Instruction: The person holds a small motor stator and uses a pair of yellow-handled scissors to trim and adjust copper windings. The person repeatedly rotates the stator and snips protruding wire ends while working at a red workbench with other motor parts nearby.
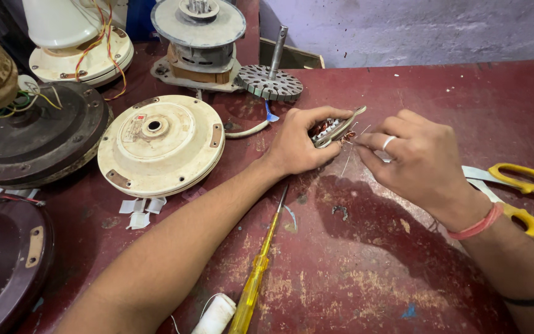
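Gripping the small wound stator (334, 128) at mid-worktop, the left hand (298, 145) has its fingers closed round it, while the right hand (418, 162) pinches thin copper wire (348, 143) just beside it; a hard tug could, I'd say, snap that strand or slip the piece. Yellow scissors (523, 185) lie right, touching the wrist, a yellow screwdriver (256, 272) near, a cream fan motor cover (161, 143) left, crowding the red worktop (366, 272).

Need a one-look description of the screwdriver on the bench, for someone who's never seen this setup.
Start at the worn dark red table and find the person's left forearm crossing it. The screwdriver lies just beside that forearm, near a white spool. It is the only tool with a clear yellow handle and thin metal shaft; the scissors have yellow loops.
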